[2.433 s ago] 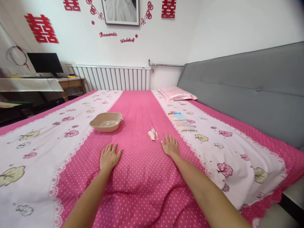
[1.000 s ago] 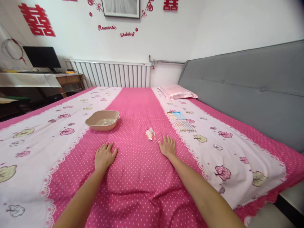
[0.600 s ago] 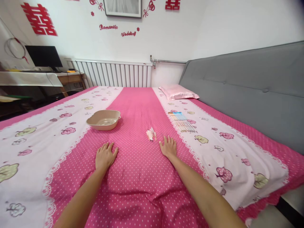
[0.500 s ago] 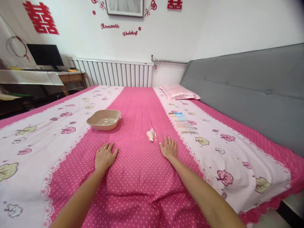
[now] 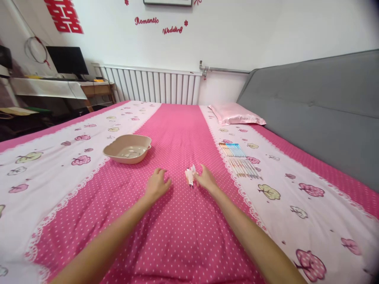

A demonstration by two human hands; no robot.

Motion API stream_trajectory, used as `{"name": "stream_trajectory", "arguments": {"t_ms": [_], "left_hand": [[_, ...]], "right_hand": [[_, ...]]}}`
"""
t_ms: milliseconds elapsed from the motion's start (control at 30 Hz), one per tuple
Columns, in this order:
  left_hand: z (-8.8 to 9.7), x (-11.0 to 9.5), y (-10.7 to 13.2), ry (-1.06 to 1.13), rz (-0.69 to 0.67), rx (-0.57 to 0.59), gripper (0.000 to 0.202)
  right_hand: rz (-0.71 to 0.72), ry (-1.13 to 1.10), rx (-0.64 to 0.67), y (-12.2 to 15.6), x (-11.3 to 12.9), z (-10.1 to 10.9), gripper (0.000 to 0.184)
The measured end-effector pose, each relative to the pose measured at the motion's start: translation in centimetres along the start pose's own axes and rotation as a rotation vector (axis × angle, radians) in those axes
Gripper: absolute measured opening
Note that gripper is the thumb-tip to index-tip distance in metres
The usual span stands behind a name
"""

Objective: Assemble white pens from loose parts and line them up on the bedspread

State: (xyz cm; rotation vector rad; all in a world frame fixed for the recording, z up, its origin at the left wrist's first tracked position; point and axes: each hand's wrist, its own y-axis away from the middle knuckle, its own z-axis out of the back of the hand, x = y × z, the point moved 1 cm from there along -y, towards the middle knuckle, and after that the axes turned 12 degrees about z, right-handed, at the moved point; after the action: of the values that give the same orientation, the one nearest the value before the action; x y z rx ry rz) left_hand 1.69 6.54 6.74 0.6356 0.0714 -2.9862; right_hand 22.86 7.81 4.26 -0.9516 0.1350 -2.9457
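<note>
A small loose pile of slim, pale pens (image 5: pixel 190 176), some with dark ends, lies on the pink polka-dot strip of the bedspread. My right hand (image 5: pixel 206 178) is at the pile's right side, its thumb and fingers apart and its tips at the pens; whether it touches them I cannot tell. To the left, my left hand (image 5: pixel 158 184) hovers over the cloth with fingers spread and bent, holding nothing. Two rows of pens lie side by side on the right: an orange-to-blue row (image 5: pixel 232 150) and a paler, brownish row (image 5: pixel 244 168).
A beige plastic basin (image 5: pixel 128 158) stands on the bed beyond my left hand, with a few small things inside. Farther off are a pink pillow (image 5: pixel 237 114), a grey headboard (image 5: pixel 319 94), a white radiator (image 5: pixel 151 85) and a desk with a monitor (image 5: pixel 67 61).
Both hands have lifted off the bedspread and moved inward. My right hand has come to the pen pile, and my left hand has moved right towards it. The view has shifted slightly.
</note>
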Motion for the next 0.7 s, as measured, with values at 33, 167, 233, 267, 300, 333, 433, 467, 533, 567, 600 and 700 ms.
{"name": "stream_trajectory", "arguments": {"t_ms": [33,167,233,267,300,333,433,467,533,567,600,700], "left_hand": [[-0.7,-1.6,-1.1,0.018,-0.003,0.035,0.049],[-3.5,-6.3,-5.6,0.076,0.048,0.129,0.038],[-4.6,-7.3,-7.1,0.102,0.086,0.151,0.034],[-5.2,-7.3,-7.6,0.115,0.102,0.161,0.031],[-5.7,-7.2,-7.9,0.129,0.113,0.17,0.028],[-6.3,-7.0,-8.0,0.145,0.12,0.175,0.026],[-7.4,-5.8,-8.0,0.206,0.113,0.152,0.031],[-7.6,-5.4,-8.0,0.227,0.1,0.168,0.03],[-7.7,-5.0,-7.9,0.259,0.085,0.232,0.03],[-7.6,-4.9,-7.8,0.266,0.083,0.258,0.03],[-7.4,-5.0,-7.6,0.268,0.082,0.272,0.029],[-6.6,-5.6,-6.7,0.253,0.07,0.285,0.027]], "right_hand": [[0.022,-0.014,0.0,-0.8,0.4,-0.1,0.068],[0.066,-0.051,0.04,-3.2,0.5,-0.7,0.076],[0.092,-0.052,0.071,-3.6,0.0,-1.4,0.08],[0.116,-0.04,0.079,-3.7,-0.4,-1.7,0.079],[0.147,-0.018,0.078,-3.7,-0.7,-2.1,0.077],[0.184,0.008,0.067,-3.6,-1.1,-2.6,0.073],[0.264,0.027,0.003,-3.3,-1.9,-3.4,0.065],[0.28,0.016,-0.01,-3.3,-2.1,-3.5,0.065],[0.287,0.008,-0.018,-3.3,-2.4,-3.4,0.065],[0.276,0.01,-0.024,-3.4,-2.6,-3.3,0.065],[0.261,0.018,-0.034,-3.4,-2.7,-3.1,0.062],[0.212,0.03,-0.065,-3.4,-3.2,-2.4,0.055]]}}
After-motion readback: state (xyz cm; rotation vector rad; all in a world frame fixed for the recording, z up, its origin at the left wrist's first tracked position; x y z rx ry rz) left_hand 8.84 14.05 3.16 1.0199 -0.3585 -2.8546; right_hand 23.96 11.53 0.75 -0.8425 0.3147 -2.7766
